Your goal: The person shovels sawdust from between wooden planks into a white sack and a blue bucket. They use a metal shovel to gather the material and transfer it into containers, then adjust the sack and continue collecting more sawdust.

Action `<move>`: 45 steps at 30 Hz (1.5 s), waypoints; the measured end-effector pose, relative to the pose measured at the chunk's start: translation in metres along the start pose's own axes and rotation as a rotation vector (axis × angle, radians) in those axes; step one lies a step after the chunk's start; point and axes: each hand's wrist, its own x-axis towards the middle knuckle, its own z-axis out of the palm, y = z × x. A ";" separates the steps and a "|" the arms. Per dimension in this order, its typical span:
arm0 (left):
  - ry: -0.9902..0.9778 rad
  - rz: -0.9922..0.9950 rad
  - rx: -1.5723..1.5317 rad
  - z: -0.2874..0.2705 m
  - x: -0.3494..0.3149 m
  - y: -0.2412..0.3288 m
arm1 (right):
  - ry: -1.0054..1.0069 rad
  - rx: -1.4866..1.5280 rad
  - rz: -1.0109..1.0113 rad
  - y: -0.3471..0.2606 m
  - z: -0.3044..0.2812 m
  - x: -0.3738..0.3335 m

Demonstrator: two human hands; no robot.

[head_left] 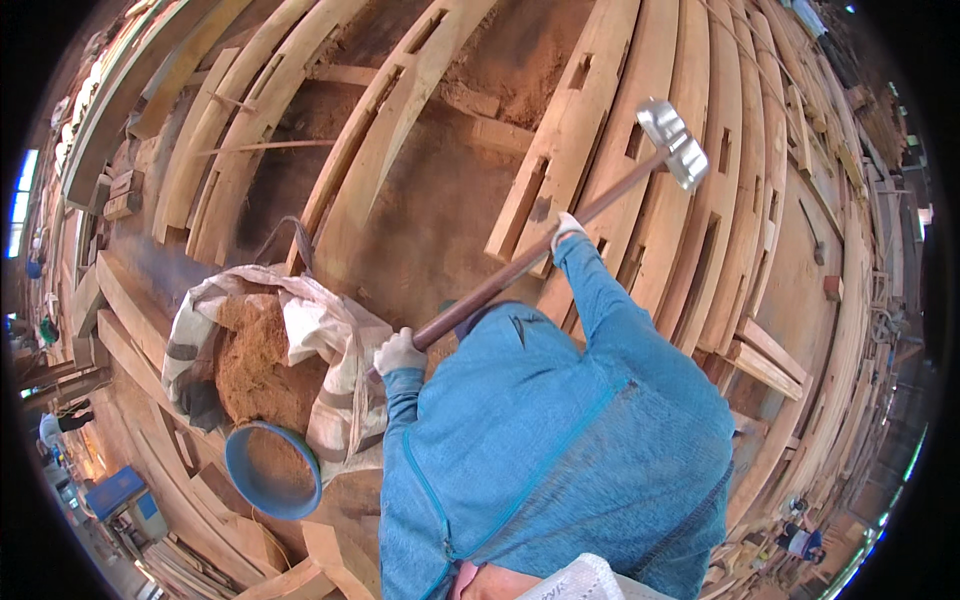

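A long brown wooden-handled tool with a shiny silver metal head set crosswise (490,285) slants up to the right in front of my chest. Its head hangs over the long beams on the right; I cannot tell its exact kind. My left hand (400,353), in a white glove, is closed around the lower end of the handle. Further up the shaft, my right hand (568,230) grips it too, also gloved in white. Below and left of my left hand, an open white woven sack (340,400) holds a heap of reddish-brown sawdust (260,350).
A blue tub (238,478) with sawdust in it stands beside the sack. Curved slotted beams (570,125) lie in rows ahead and to the right, with dusty ground (420,230) between some. A blue box (115,492) and a person (800,540) are farther off.
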 end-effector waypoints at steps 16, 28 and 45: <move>-0.207 0.007 -0.049 0.033 0.056 0.000 | 0.303 0.011 0.224 0.081 0.035 -0.084; -0.286 -0.912 -0.385 0.140 -0.101 -0.045 | 0.067 -0.230 0.440 0.201 0.048 0.046; -0.273 -1.276 -0.902 0.173 -0.161 -0.041 | -0.008 -0.883 0.237 0.140 0.117 0.077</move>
